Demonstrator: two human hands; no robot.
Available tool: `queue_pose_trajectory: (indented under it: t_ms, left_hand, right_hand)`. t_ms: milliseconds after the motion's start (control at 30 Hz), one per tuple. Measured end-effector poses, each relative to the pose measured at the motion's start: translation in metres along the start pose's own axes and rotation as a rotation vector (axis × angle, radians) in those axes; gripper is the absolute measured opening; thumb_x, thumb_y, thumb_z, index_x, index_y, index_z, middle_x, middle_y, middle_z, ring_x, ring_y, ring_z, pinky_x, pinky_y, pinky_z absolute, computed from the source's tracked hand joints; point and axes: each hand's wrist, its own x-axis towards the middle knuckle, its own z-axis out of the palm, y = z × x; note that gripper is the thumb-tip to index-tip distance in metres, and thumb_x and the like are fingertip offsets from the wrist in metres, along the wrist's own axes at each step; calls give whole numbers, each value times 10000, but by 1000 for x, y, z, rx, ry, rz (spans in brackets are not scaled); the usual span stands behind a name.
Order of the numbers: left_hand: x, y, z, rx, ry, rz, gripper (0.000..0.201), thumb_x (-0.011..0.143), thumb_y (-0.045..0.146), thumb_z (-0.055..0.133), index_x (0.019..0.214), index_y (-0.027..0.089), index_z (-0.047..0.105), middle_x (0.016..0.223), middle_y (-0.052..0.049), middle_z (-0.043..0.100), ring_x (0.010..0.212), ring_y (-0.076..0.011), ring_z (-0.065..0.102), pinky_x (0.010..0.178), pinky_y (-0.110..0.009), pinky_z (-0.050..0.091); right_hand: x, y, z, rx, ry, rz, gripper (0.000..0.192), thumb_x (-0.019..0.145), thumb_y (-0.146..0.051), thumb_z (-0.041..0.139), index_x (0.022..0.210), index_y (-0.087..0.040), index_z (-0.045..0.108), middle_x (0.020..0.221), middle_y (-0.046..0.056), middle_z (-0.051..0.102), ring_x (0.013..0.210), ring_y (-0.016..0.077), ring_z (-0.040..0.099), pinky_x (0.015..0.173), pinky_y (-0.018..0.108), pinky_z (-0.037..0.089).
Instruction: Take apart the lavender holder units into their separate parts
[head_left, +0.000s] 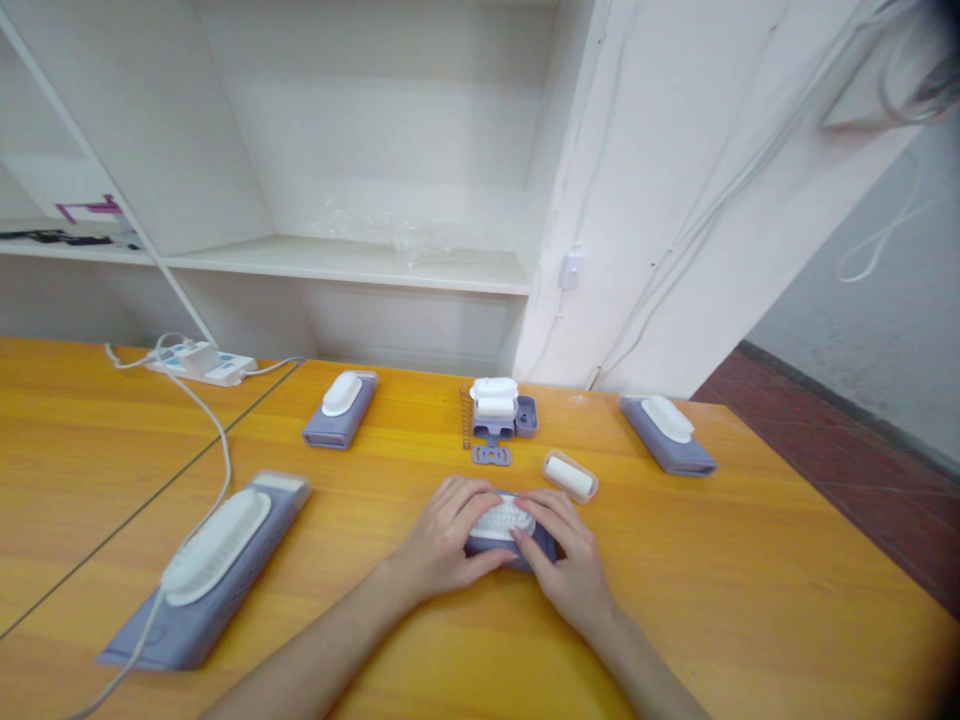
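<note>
2 hands [448, 538] [574, 560] hold purple block [546, 545] w/ white bristly pad [501, 519], nr white cylinder [569, 475].

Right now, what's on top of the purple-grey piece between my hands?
A white, bumpy part sits on the purple-grey piece. Your left hand and right hand partly cover them, so what's beneath your fingers can't be seen, nor can the piece's underside.

the table [735, 600] is showing smooth, glossy wood grain. the lilac base [480, 546] is looking like matt plastic, its white top [495, 521] looking bumpy.
</note>
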Motion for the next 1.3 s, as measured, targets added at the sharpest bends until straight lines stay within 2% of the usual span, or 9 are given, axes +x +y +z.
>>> queue_pose_trajectory:
  t_ms: [133, 267, 367, 433, 567, 767, 967, 1300]
  left_hand:
    - [5, 3, -2, -62, -52, -82, 495, 785, 408, 675, 1191, 206, 476, 1139, -81, 591, 1024, -221, 525, 903, -375, 388]
    - [9, 3, -4, -81, -79, -191, 464, 767, 385, 702, 1159, 233, 505, 1108, -39, 611, 985, -207, 522, 876, -349, 386]
    - [14, 4, -9, -76, -142, -240, 448, 764, 355, 712, 1151, 251, 512, 1102, -12, 614, 978, -200, 512, 872, -337, 376]
    - [17, 5, -13, -59, -187, -233, 440, 777, 332, 702, 1164, 262, 504, 1098, -3, 615, 978, -198, 509, 873, -336, 367]
    - [20, 8, -19, 11, -230, -200, 410, 803, 387, 666, 1161, 261, 512, 1073, -13, 616, 940, -203, 507, 841, -343, 364]
    - [19, 3, -22, 62, -231, -105, 378, 840, 437, 599, 1142, 220, 536, 1018, -55, 608, 925, -215, 502, 827, -350, 379]
    - [18, -1, -24, 19, -208, -56, 387, 826, 425, 621, 1143, 220, 541, 1022, -55, 598, 928, -209, 509, 837, -340, 404]
    - [17, -4, -19, 40, -142, -103, 421, 790, 445, 659, 1124, 215, 544, 963, -46, 605, 892, -209, 526, 808, -344, 414]
  right_hand:
    - [1, 0, -1, -24, -45, 73, 363, 832, -261, 604, 1188, -230, 543, 1110, 89, 595, 1049, 235, 543, 915, 417, 465]
    - [0, 3, 0, -26, -96, 158, 435, 854, -322, 569, 1265, -219, 473, 1186, 99, 567, 1110, 239, 521, 955, 410, 446]
    - [-1, 3, -1, -26, -162, 171, 437, 885, -335, 514, 1301, -227, 434, 1248, 95, 529, 1161, 231, 489, 995, 406, 416]
    - [-1, 1, -2, -44, -205, 161, 479, 880, -353, 521, 1329, -234, 403, 1288, 91, 499, 1193, 234, 461, 1019, 414, 391]
    - [-1, -2, -1, -106, -260, 146, 722, 756, -406, 674, 1371, -232, 338, 1326, 93, 466, 1214, 263, 430, 1033, 437, 367]
    - [-3, 3, 4, -195, -204, 146, 856, 669, -422, 743, 1383, -246, 305, 1278, 98, 511, 1171, 302, 467, 993, 490, 366]
    - [-2, 4, 5, -201, -155, 127, 882, 647, -459, 757, 1380, -251, 313, 1232, 99, 550, 1136, 313, 505, 963, 500, 385]
    - [-1, 6, 5, -191, -177, 142, 868, 660, -444, 757, 1374, -252, 303, 1254, 101, 526, 1142, 307, 495, 965, 498, 392]
